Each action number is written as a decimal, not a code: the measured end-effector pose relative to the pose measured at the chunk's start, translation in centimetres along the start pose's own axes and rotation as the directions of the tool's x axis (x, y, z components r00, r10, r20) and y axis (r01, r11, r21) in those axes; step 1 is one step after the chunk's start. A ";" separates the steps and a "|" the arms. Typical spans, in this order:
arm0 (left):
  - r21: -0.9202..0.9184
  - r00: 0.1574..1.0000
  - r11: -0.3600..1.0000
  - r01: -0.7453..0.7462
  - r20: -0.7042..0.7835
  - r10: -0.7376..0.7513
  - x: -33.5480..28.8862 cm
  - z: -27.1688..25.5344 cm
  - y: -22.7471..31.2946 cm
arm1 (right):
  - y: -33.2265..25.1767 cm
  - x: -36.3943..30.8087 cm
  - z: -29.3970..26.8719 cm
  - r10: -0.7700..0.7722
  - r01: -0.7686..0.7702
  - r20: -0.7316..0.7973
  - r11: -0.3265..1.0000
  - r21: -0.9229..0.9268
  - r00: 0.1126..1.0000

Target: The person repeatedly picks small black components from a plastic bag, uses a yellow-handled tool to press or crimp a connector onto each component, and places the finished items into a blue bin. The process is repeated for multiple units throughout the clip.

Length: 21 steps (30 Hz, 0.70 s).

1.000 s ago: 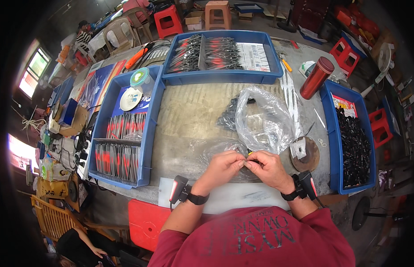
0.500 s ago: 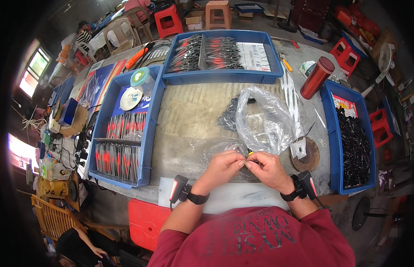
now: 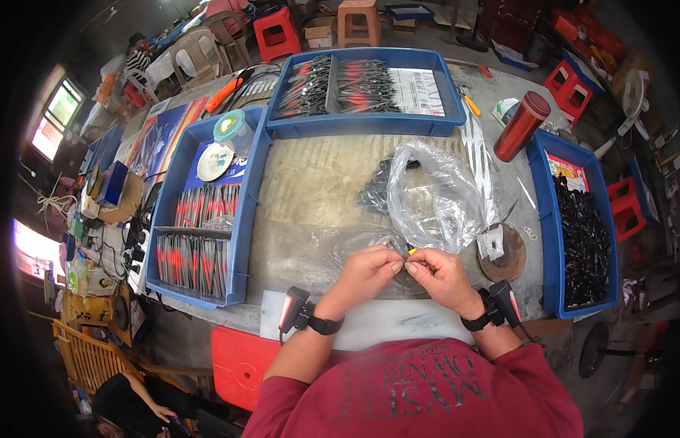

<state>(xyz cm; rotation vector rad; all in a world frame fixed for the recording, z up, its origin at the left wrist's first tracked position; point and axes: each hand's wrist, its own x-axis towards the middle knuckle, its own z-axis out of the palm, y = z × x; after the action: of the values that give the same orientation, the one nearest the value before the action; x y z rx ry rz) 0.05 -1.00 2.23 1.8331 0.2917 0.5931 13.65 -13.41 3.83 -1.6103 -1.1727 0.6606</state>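
- Two hands meet over the near edge of the worktable: the left hand and the right hand are both curled shut, fingertips pinched together on a small yellow-tipped part held between them.
- Under and around the hands lies a flat clear plastic sleeve, wrinkled, on the table's near middle.
- Just beyond the hands, toward the table's centre, a big clear plastic bag stands puffed open, with a heap of dark parts spilling at its left side.
- Each wrist wears a black strap with a small device; the left one's device shows a red face.
- Along the left edge sits a blue tray holding rows of red-and-black packed items, plus a round lidded tub at its far end.
- Across the far edge runs another blue tray with similar tools and a printed sheet.
- By the right edge a third blue tray is full of black pieces; a red cylindrical flask stands just beyond it.
- A round wooden disc lies near the right hand, between it and the right tray.
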 end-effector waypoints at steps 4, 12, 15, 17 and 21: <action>-0.024 1.000 0.999 0.028 -0.002 -0.028 -0.1 0.1 0.1 | 0.2 0.0 0.0 -0.001 0.000 -0.008 1.000 -0.012 1.000; 0.009 1.000 1.000 -0.012 0.002 0.012 0.0 0.0 -0.3 | 0.6 0.0 0.1 0.033 -0.033 0.002 0.999 0.016 0.999; 0.003 1.000 1.000 -0.004 -0.002 0.004 0.1 0.1 -0.2 | 0.6 0.0 0.1 0.041 -0.041 0.009 0.999 0.034 0.999; -0.002 1.000 1.000 0.007 -0.001 -0.007 0.1 0.0 -0.1 | 0.6 0.0 0.1 0.043 -0.043 0.011 0.998 0.036 0.999; -0.021 0.999 0.999 0.032 0.005 -0.032 0.1 0.0 0.1 | 0.7 0.0 0.1 0.060 -0.060 0.014 0.997 0.043 0.998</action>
<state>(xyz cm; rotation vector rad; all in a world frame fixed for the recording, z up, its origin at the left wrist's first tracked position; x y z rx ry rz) 0.11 -1.03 2.31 1.8056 0.3101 0.5681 13.78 -13.42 3.15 -1.6117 -1.1149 0.7309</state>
